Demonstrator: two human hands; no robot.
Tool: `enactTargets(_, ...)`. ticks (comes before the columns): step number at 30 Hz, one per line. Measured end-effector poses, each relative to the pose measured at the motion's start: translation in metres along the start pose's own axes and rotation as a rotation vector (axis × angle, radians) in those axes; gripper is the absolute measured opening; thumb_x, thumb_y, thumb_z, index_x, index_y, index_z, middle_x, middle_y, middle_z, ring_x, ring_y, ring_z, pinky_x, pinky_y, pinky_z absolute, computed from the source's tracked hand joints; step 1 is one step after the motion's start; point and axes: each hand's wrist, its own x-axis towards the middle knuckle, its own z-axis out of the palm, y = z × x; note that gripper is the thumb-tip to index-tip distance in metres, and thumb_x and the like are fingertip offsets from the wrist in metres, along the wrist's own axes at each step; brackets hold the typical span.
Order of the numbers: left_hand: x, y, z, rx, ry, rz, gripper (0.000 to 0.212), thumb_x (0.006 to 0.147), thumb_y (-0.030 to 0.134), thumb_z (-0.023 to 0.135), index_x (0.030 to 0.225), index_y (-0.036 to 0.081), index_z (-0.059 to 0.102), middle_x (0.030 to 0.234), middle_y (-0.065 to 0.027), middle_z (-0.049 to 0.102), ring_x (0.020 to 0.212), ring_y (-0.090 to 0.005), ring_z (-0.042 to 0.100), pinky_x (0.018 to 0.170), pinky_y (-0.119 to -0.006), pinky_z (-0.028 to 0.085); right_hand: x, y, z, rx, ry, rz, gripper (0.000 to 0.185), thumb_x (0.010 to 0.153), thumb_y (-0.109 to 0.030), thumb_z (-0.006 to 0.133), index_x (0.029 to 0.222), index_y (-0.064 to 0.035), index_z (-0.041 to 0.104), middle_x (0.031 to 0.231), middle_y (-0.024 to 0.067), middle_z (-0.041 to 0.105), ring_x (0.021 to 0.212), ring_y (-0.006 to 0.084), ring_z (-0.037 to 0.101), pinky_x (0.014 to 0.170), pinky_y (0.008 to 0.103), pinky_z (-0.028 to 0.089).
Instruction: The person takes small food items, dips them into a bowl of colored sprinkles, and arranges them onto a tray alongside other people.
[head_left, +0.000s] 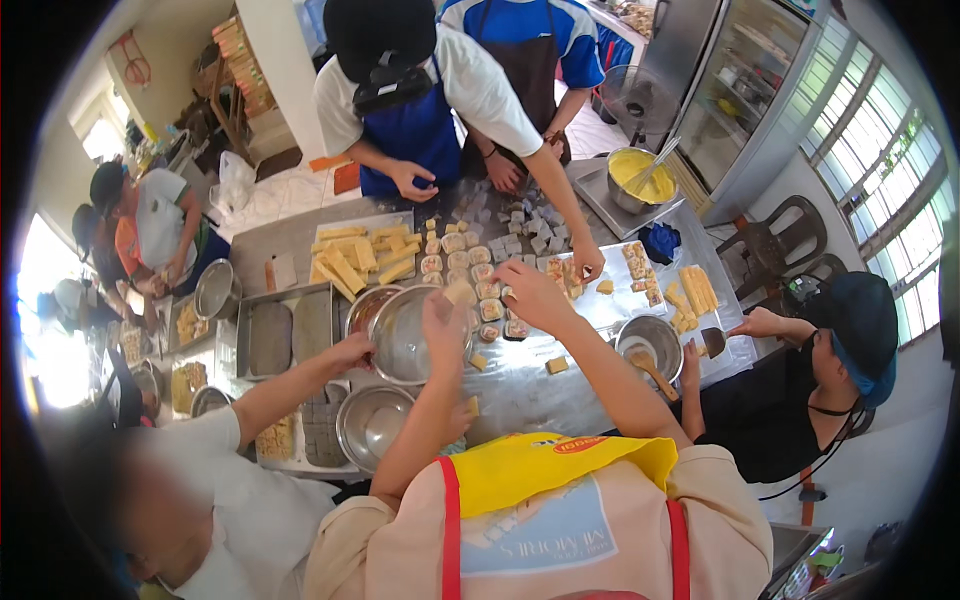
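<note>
My left hand (442, 322) pinches a pale yellow piece of cake (459, 292) above a wide stainless steel bowl (401, 341). Over the rows of small square cakes with speckled tops (491, 309) reaches my right hand (536, 292), fingers bent together; a small pale bit shows at their tips, but whether they grip it is unclear. Loose yellow cake pieces (556, 365) lie on the shiny metal tabletop (517, 397) below my hands. A co-worker's hand (358, 350) touches the bowl's left rim. Another hand (456, 424), partly behind my left forearm, is beside a yellow piece.
Yellow cake sticks (367, 255) are heaped at the back left, near grey cubes (532, 232). A batter bowl with a whisk (641, 176) stands back right. A bowl (664, 337) holding a wooden spoon (652, 375) is at right. Across the table, a co-worker's hand (587, 259) reaches in.
</note>
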Motion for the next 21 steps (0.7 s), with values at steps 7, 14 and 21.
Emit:
enactTargets(7,0.027,-0.018,-0.062,-0.096,0.202,0.116,0.028,0.086,0.006,0.057,0.111,0.005,0.045,0.091,0.0009,0.055,0.074,-0.0049,0.047,0.063,-0.019,0.037,0.040,0.008,0.078,-0.268,-0.084,-0.457,0.037,0.071,-0.001,0.058,0.107,-0.0111,0.056,0.116,0.0106,0.048,0.108,0.0287,0.049,0.085,0.0385,0.045)
enactTargets(14,0.029,-0.002,-0.105,-0.189,0.351,0.074,0.029,0.086,0.008,0.058,0.111,0.006,0.043,0.083,0.0041,0.051,0.063,-0.0024,0.041,0.051,-0.016,0.032,0.072,-0.011,0.108,-0.181,-0.107,-0.546,0.033,0.075,-0.003,0.056,0.107,-0.0115,0.056,0.115,0.0100,0.048,0.104,0.0274,0.050,0.083,0.0371,0.046)
enactTargets(21,0.040,-0.003,-0.097,-0.141,0.321,0.105,0.031,0.086,0.010,0.058,0.113,0.007,0.043,0.088,0.0032,0.052,0.067,-0.0040,0.044,0.055,-0.019,0.035,0.069,-0.003,0.073,0.138,0.127,-0.327,0.031,0.070,-0.007,0.064,0.100,-0.0084,0.057,0.105,0.0102,0.052,0.097,0.0283,0.052,0.077,0.0366,0.045)
